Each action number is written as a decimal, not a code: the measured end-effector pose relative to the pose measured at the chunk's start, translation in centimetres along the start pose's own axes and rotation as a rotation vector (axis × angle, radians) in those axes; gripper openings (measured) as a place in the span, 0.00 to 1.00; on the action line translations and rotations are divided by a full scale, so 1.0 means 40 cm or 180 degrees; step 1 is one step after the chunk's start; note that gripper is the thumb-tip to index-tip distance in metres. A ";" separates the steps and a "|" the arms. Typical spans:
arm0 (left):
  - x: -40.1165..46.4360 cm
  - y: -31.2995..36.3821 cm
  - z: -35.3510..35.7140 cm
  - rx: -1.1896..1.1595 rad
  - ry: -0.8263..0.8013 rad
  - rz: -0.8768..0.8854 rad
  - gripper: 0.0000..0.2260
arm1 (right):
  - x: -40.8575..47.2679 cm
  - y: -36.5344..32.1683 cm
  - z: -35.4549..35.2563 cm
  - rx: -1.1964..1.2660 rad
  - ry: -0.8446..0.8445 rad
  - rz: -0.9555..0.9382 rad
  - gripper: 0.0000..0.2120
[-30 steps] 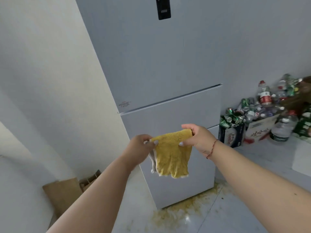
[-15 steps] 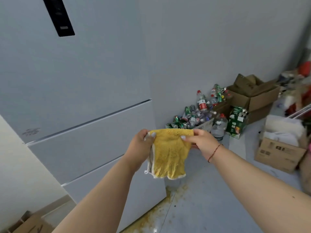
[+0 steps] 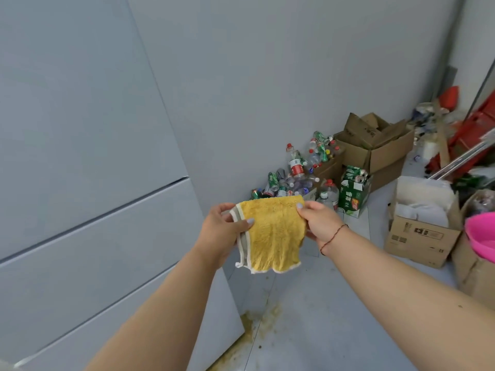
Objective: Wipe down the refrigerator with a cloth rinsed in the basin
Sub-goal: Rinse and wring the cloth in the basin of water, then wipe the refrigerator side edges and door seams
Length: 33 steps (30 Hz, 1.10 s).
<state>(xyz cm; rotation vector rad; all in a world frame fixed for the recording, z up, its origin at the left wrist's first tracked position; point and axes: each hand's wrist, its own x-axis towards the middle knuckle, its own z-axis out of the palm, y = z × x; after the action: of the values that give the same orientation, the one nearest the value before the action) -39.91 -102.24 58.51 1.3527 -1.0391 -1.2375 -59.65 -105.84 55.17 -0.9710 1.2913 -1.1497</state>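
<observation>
- The left hand pinches the upper left corner of the yellow cloth, with the thumb laid across the front face and the fingers behind.
- The right hand pinches the upper right corner of the cloth in the same way; a red string bracelet sits on the wrist.
- The cloth hangs in the air between the two hands, its top edge stretched roughly level and its lower edge free. A pale trim runs along the left and bottom edges.
- The cloth is held just off the front right corner of the refrigerator and does not touch it.
- The refrigerator fills the left side of the view. Two horizontal door seams cross its front, and its flat side panel faces the open floor.
- The grey floor directly below and to the right of the hands offers open room. A yellow-brown stain spreads from the base corner of the refrigerator.
- At the right edge, a pink basin shows in part beside a cardboard box holding white material.
- Farther back, against the grey wall, lies a heap of plastic bottles and cans, with a green carton and stacked brown boxes beside it.
- Red items and long metal bars clutter the far right corner; the detail there is unclear.
</observation>
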 end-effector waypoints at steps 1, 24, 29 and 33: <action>0.029 0.002 0.008 -0.0061 0.0015 0.0042 0.23 | 0.025 -0.003 0.006 -0.0064 0.0085 0.0000 0.06; 0.679 0.099 0.146 -0.0974 -0.0319 -0.0564 0.08 | 0.710 -0.135 0.022 0.0488 -0.0717 0.0600 0.06; 0.798 0.072 0.234 -0.1059 0.0104 -0.0468 0.10 | 0.906 -0.232 -0.005 -0.0734 -0.1014 -0.0340 0.15; 0.864 0.058 0.276 -0.1197 0.0610 -0.0360 0.18 | 0.998 -0.282 -0.014 -0.0402 -0.1327 -0.0242 0.18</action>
<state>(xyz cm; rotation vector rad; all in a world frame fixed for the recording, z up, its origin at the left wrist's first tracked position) -46.97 -137.80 55.89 1.2177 -0.5682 -1.2825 -63.76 -147.01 58.19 -1.2849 1.0036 -0.8689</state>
